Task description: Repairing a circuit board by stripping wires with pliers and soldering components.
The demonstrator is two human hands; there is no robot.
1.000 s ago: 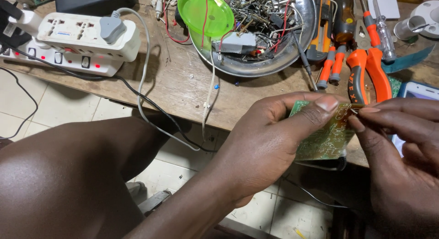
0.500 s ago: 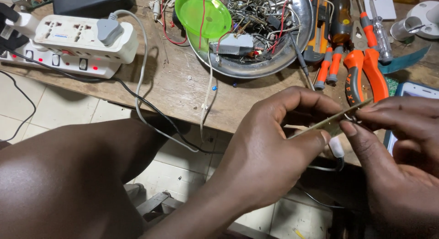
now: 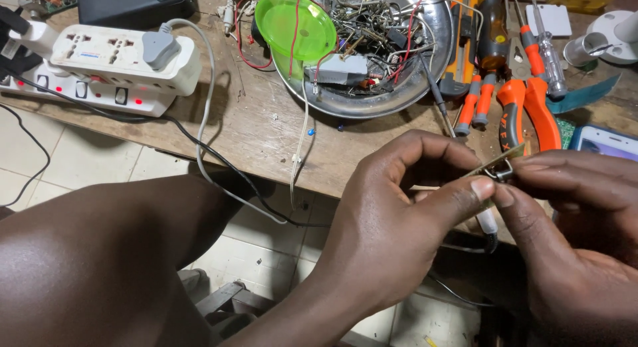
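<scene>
Turned edge-on since a second ago, the small circuit board (image 3: 495, 166) sits pinched between left hand (image 3: 392, 221) and right hand (image 3: 571, 234), just off the wooden bench (image 3: 266, 131). Orange pliers (image 3: 528, 111) lie behind it

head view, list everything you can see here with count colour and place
thin green circuit board: 1, green, seen edge-on, pinched between both hands near the table's front edge
round steel bowl: 1, silver, back centre, full of wires and small parts
round green plastic lid: 1, bright green, leaning on the bowl's left rim
white power strips: 2, white, stacked back left, red lights on the lower one
orange-handled pliers: 1, orange, right of the bowl
small screwdrivers: several, orange and clear handles, back right
phone: 1, light screen, right edge
wooden table: 1, brown
left hand: 1, grip on the board
right hand: 1, grip on the board's right end
</scene>
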